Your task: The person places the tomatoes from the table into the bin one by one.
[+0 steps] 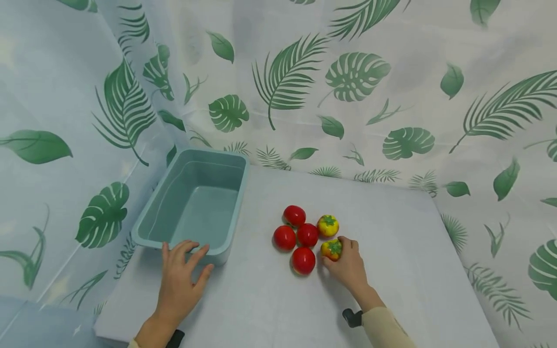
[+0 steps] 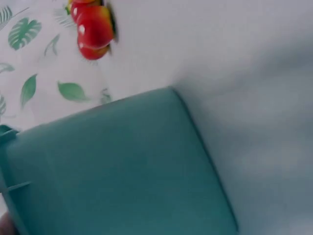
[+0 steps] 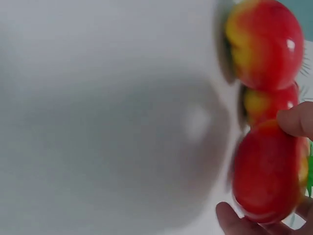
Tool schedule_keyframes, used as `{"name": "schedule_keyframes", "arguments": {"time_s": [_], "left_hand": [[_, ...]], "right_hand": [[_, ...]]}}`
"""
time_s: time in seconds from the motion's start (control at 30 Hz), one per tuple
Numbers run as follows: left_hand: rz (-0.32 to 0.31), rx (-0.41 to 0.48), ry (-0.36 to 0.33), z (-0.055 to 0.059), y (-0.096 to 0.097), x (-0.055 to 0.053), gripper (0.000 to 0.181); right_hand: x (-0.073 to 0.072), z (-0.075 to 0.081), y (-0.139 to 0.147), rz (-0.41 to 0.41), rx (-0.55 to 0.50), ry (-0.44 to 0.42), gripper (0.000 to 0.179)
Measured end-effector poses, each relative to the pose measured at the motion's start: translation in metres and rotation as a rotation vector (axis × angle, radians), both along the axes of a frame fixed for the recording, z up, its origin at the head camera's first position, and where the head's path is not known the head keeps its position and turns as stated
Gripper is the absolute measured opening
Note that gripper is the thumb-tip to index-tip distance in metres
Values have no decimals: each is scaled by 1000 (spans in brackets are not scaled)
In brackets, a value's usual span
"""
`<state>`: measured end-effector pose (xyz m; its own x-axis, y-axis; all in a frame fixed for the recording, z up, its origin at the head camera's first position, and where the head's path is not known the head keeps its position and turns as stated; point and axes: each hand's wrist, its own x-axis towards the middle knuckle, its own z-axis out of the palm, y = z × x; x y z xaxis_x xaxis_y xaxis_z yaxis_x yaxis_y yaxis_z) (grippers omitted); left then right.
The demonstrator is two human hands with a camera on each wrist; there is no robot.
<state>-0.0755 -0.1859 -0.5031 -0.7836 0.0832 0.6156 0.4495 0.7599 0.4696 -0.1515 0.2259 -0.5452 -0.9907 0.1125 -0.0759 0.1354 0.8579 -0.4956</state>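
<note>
My right hand (image 1: 348, 266) holds a glossy red-and-yellow tomato (image 1: 332, 250) with a green leafy top, thumb and fingers round its sides. In the right wrist view this tomato (image 3: 266, 174) shows its red underside, between the thumb and the fingertips below. A second yellow-topped tomato (image 1: 328, 225) lies just behind it. Several red tomatoes (image 1: 303, 261) cluster to its left on the white table. My left hand (image 1: 180, 282) is at the near rim of a teal plastic bin (image 1: 241, 203), its fingers spread and loosely bent; whether they touch the rim is unclear.
The bin stands at the table's left side, its floor (image 1: 204, 212) bare. A white table (image 1: 400, 232) carries everything. Leaf-patterned curtains (image 1: 283, 87) hang along the back and left, and also on the right beyond the table's edge.
</note>
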Motion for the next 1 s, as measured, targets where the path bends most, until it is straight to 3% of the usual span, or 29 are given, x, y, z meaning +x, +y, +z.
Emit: {"name": "schedule_keyframes", "arguments": {"time_s": [0.17,0.37,0.53,0.67,0.83,1.0], "left_hand": [[-18,7,60,-3,-1,-8,40],[-21,-1,86,-2,5,-17,38],[-10,16,98,-6,13,-19,33],[5,25,109,-7,13,-22,39],[7,48,145,-8,11,-29,27],[30,57,156,-11,8,-31,21]], "right_hand": [[-12,17,-8,-9,-75,112,75],[-34,58,-52,65,-231,251,74],[-45,99,-101,192,-317,355,72],[-55,124,-143,363,-357,439,72],[-60,132,-188,565,-331,495,73],[-59,123,-219,634,-286,486,72]]}}
